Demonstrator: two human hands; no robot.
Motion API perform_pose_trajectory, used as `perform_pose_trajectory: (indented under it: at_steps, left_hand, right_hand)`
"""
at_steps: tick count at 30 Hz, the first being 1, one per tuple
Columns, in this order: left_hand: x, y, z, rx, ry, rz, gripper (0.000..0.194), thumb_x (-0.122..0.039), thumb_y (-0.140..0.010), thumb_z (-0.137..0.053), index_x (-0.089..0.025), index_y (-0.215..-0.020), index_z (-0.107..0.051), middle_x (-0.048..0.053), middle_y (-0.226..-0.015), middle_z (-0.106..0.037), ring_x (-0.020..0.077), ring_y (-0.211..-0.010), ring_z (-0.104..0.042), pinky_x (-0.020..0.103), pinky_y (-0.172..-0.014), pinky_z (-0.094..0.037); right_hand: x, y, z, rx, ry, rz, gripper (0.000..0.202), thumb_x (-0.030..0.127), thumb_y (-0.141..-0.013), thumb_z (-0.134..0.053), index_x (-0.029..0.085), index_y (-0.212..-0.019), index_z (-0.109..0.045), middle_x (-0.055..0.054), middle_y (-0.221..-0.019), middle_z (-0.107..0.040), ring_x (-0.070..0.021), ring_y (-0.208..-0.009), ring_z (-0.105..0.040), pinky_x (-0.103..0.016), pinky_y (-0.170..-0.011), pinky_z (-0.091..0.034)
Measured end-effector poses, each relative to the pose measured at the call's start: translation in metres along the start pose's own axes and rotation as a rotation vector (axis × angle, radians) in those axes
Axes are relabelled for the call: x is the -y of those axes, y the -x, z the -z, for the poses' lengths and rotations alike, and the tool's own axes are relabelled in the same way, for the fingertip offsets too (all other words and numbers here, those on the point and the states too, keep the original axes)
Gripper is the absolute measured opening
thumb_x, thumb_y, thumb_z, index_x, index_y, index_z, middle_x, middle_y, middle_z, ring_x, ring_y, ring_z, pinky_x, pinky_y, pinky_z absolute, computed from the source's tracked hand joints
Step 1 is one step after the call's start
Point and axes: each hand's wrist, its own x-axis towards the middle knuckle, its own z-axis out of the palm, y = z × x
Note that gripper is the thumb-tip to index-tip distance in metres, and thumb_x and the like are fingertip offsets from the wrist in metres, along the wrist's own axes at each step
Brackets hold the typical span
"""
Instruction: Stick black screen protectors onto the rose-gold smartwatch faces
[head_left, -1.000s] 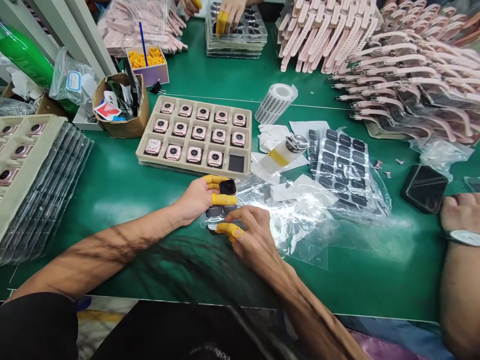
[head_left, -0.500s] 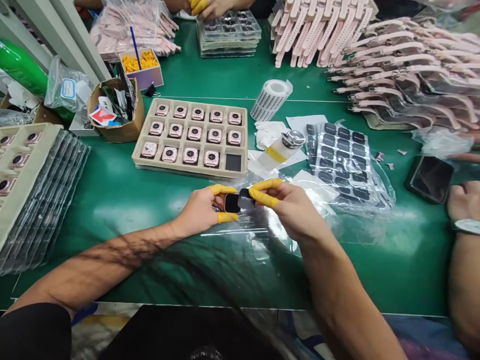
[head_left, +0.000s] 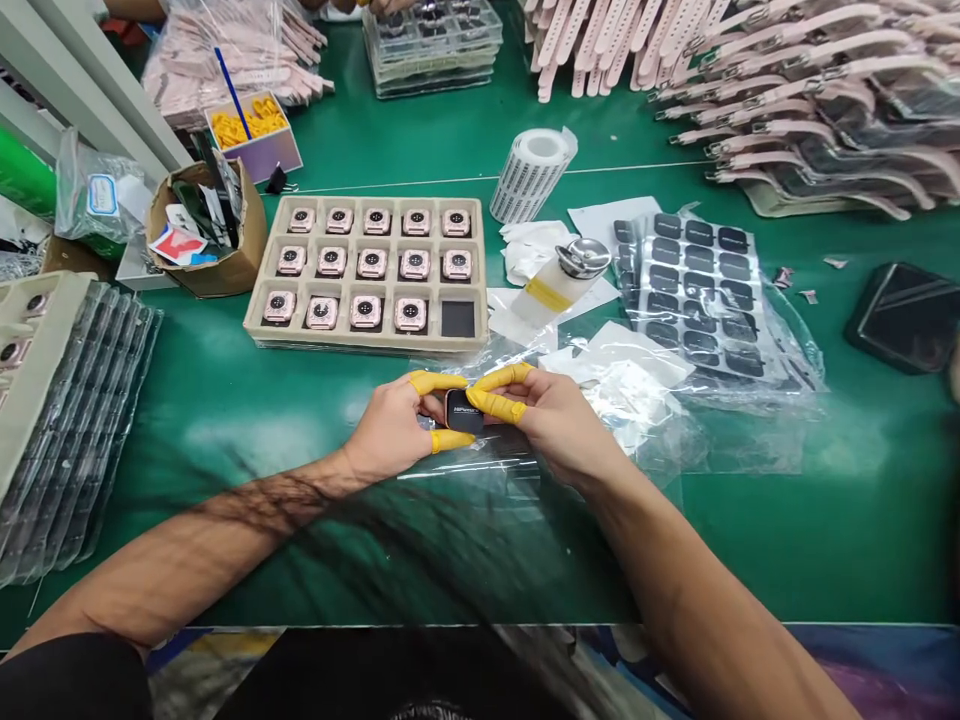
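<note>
Between yellow-covered fingertips, my left hand point(head_left: 397, 425) grips a smartwatch body by its edges. My right hand point(head_left: 559, 415) pinches the edge of a dark screen film point(head_left: 463, 412) with pale lettering, which lies over the watch face and hides most of it. Just beyond the hands is a beige tray point(head_left: 484, 300) of pink watch bodies, backs up; its front right compartment holds no watch. Under the hands lies clear plastic film point(head_left: 442, 465). To the right is a bagged sheet of dark screen films point(head_left: 697, 290).
A pump bottle point(head_left: 559, 280) stands beside white wipes point(head_left: 525, 250) and a label roll point(head_left: 534, 175). Stacked trays point(head_left: 82, 420) and a cardboard box of tools point(head_left: 210, 230) are at left. Pink straps point(head_left: 825, 110) pile up at back right. A black device point(head_left: 904, 315) lies far right.
My right hand has moved left, bringing the dark film from beside the watch onto its face. The view has shifted slightly. The neighbour's forearm at right has mostly left view.
</note>
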Motion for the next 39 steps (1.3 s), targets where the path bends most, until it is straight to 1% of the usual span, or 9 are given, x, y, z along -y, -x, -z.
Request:
perform_pose_trajectory:
  at_steps: [4, 16, 22, 26, 30, 32, 35, 37, 39]
  left_hand:
    - [0.000, -0.001, 0.000, 0.000, -0.013, -0.013, 0.060, -0.025, -0.064, -0.096, -0.018, -0.122, -0.079, 0.003, -0.092, -0.070, 0.0151, -0.076, -0.065, 0.030, -0.081, -0.055]
    - [-0.001, 0.000, 0.000, -0.008, -0.036, -0.033, 0.060, -0.024, -0.065, -0.096, -0.018, -0.122, -0.079, 0.003, -0.091, -0.069, 0.0152, -0.075, -0.066, 0.030, -0.079, -0.056]
    - [0.004, -0.002, 0.000, -0.020, -0.060, -0.062, 0.064, -0.026, -0.063, -0.098, -0.019, -0.124, -0.079, 0.002, -0.084, -0.072, 0.0159, -0.073, -0.066, 0.032, -0.082, -0.058]
    - [0.006, -0.001, 0.001, -0.019, -0.072, -0.071, 0.058, -0.026, -0.065, -0.096, -0.018, -0.120, -0.080, 0.004, -0.084, -0.074, 0.0175, -0.076, -0.068, 0.033, -0.082, -0.058]
    - [0.007, -0.001, 0.000, -0.013, 0.002, -0.059, 0.064, -0.032, -0.059, -0.099, -0.017, -0.119, -0.079, 0.007, -0.092, -0.075, 0.0191, -0.078, -0.070, 0.034, -0.079, -0.060]
    - [0.007, 0.000, -0.003, -0.008, 0.093, -0.032, 0.062, -0.033, -0.058, -0.100, -0.017, -0.115, -0.079, 0.008, -0.095, -0.076, 0.0196, -0.080, -0.071, 0.035, -0.081, -0.061]
    - [0.007, 0.001, -0.005, -0.048, 0.308, 0.050, 0.052, -0.039, -0.061, -0.099, -0.015, -0.102, -0.079, 0.008, -0.095, -0.079, 0.0203, -0.082, -0.074, 0.037, -0.084, -0.063]
    - [0.004, 0.000, 0.000, -0.161, 0.427, 0.053, 0.054, -0.048, -0.060, -0.099, -0.014, -0.096, -0.078, 0.008, -0.093, -0.079, 0.0203, -0.080, -0.074, 0.037, -0.081, -0.063]
    - [-0.002, -0.007, 0.012, -0.293, 0.445, -0.011, 0.057, -0.058, -0.063, -0.095, -0.014, -0.095, -0.078, 0.007, -0.092, -0.079, 0.0202, -0.078, -0.074, 0.036, -0.077, -0.063]
  right_hand:
    - [-0.001, 0.001, -0.001, -0.002, 0.022, 0.007, 0.051, 0.051, -0.051, -0.102, 0.020, -0.082, -0.075, -0.004, -0.084, -0.078, -0.0198, -0.083, -0.071, -0.034, -0.079, -0.060]
    - [-0.004, 0.001, -0.001, -0.008, 0.007, -0.006, 0.045, 0.044, -0.053, -0.100, 0.021, -0.083, -0.077, -0.003, -0.084, -0.078, -0.0188, -0.080, -0.069, -0.035, -0.079, -0.059]
    - [-0.006, -0.001, -0.002, -0.023, 0.040, 0.037, 0.046, 0.047, -0.051, -0.100, 0.021, -0.081, -0.077, -0.002, -0.081, -0.075, -0.0178, -0.078, -0.067, -0.032, -0.073, -0.058]
    - [-0.010, -0.001, -0.002, -0.026, 0.052, 0.079, 0.049, 0.050, -0.058, -0.097, 0.023, -0.092, -0.074, 0.003, -0.083, -0.069, -0.0142, -0.071, -0.067, -0.029, -0.068, -0.057]
    - [-0.013, -0.001, -0.006, 0.001, 0.039, 0.100, 0.055, 0.054, -0.062, -0.095, 0.024, -0.101, -0.069, 0.004, -0.089, -0.066, -0.0137, -0.070, -0.069, -0.031, -0.069, -0.060]
    - [-0.013, 0.000, -0.007, 0.010, 0.036, 0.141, 0.055, 0.056, -0.065, -0.092, 0.024, -0.102, -0.068, 0.003, -0.091, -0.065, -0.0143, -0.070, -0.070, -0.032, -0.069, -0.062]
    - [-0.011, 0.001, -0.003, 0.020, 0.097, 0.283, 0.047, 0.061, -0.082, -0.078, 0.023, -0.107, -0.068, 0.000, -0.094, -0.067, -0.0161, -0.073, -0.071, -0.035, -0.071, -0.063]
    - [-0.009, 0.001, 0.003, 0.107, 0.293, 0.444, 0.041, 0.058, -0.090, -0.072, 0.023, -0.111, -0.070, -0.002, -0.094, -0.069, -0.0171, -0.075, -0.070, -0.036, -0.073, -0.062]
    - [-0.007, 0.001, 0.010, 0.248, 0.568, 0.619, 0.045, 0.052, -0.089, -0.077, 0.024, -0.122, -0.069, -0.004, -0.096, -0.071, -0.0191, -0.080, -0.069, -0.038, -0.077, -0.061]
